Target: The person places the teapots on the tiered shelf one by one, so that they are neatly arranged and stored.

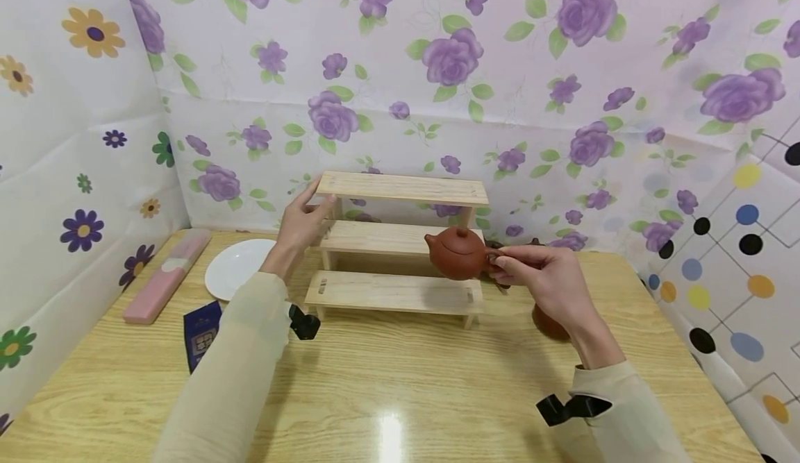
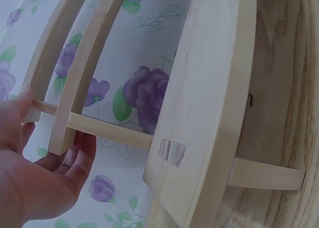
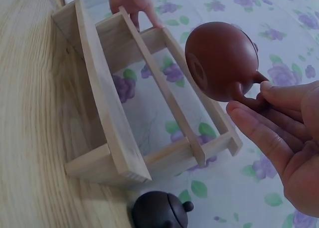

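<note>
A three-tier wooden display shelf stands on the table against the patterned backdrop. My left hand grips the left end of its upper boards, thumb by the top one and fingers curled beneath in the left wrist view. A reddish-brown clay teapot hangs in the air in front of the shelf's right side, its spout to the left. My right hand pinches its handle between thumb and fingers. The teapot's lid is on, and its underside shows in the right wrist view.
A dark teapot sits near the shelf's right end. Another reddish-brown piece is partly hidden behind my right wrist. To the left lie a white plate, a dark blue packet and a long pink case.
</note>
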Demonstrator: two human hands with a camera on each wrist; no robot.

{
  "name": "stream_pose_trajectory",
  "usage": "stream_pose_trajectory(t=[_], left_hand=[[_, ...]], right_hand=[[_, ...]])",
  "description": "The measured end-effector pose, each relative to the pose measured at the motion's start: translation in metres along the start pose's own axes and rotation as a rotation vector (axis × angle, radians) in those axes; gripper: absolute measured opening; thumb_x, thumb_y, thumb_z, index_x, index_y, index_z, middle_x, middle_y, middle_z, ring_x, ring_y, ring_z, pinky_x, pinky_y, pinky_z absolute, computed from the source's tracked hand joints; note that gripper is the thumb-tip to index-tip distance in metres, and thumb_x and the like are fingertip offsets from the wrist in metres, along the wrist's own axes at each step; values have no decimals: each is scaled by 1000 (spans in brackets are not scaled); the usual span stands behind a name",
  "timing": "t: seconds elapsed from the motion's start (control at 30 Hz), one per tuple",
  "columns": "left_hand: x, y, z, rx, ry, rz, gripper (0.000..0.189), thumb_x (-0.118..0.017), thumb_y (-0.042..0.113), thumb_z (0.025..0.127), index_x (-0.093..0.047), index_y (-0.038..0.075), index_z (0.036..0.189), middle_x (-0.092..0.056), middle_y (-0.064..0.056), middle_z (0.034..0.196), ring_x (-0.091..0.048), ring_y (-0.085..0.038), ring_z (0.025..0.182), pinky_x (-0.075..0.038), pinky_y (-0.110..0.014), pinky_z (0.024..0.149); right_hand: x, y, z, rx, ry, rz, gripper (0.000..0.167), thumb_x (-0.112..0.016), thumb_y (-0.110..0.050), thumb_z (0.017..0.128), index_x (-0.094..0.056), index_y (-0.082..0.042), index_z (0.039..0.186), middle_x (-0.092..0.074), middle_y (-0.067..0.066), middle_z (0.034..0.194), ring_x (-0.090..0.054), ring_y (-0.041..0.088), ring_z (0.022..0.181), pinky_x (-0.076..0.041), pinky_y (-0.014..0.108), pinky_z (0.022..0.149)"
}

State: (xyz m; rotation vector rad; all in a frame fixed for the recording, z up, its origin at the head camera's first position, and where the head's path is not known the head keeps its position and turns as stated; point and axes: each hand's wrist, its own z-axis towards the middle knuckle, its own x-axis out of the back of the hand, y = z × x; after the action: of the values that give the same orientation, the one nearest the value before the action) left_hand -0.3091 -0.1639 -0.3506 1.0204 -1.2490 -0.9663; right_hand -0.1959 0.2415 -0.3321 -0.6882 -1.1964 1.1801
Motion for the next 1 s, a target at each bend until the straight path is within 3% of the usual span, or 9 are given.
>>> stream_pose_trajectory(t=[0.13,0.23,0.37,0.67,0.83,1.0], left_hand=[[0,0,0,-1,12,-1,67,-59,52,107,-29,44,166,-53,-19,151,-54,-20,117,-49,-21,69],[-1,0,-1,-3,13,-6,68,-59,52,107,-29,43,167,-55,-18,144,-54,-12,93,-46,-19,64],[-1,1,-2,-7,11,-4,68,-58,52,107,-27,44,167,-55,-13,134,-45,-5,68,-43,-19,58],[1,0,-2,-13,11,7,69,-59,53,106,-27,44,166,-55,-18,143,-52,-12,93,-46,-20,65],[0,-2,-1,-17,19,-6,68,-60,51,107,-29,43,167,-57,-18,141,-53,-15,96,-47,-20,63],[0,-1,-2,-21,21,-17,68,-60,49,107,-30,42,167,-57,-18,140,-54,-14,95,-46,-20,61]], right_hand=[[-3,-2,8,12,-11,57,26,-66,-1,103,-72,16,123,-81,13,110,-80,12,87,-64,31,80],[-6,-4,14,22,-17,104,26,-65,1,103,-70,19,122,-82,1,104,-81,13,87,-64,32,81],[-9,-9,23,12,-20,109,27,-67,-1,103,-71,17,122,-82,-4,101,-81,13,87,-64,33,81],[-16,-19,46,-39,-52,144,32,-72,-9,102,-72,13,124,-83,2,99,-81,17,87,-63,44,83],[-20,-21,58,-38,-79,184,33,-76,-13,100,-74,11,122,-83,6,99,-82,22,88,-62,48,86],[-27,-21,70,-34,-93,250,31,-75,-9,99,-74,13,122,-83,7,99,-81,21,88,-63,43,84]])
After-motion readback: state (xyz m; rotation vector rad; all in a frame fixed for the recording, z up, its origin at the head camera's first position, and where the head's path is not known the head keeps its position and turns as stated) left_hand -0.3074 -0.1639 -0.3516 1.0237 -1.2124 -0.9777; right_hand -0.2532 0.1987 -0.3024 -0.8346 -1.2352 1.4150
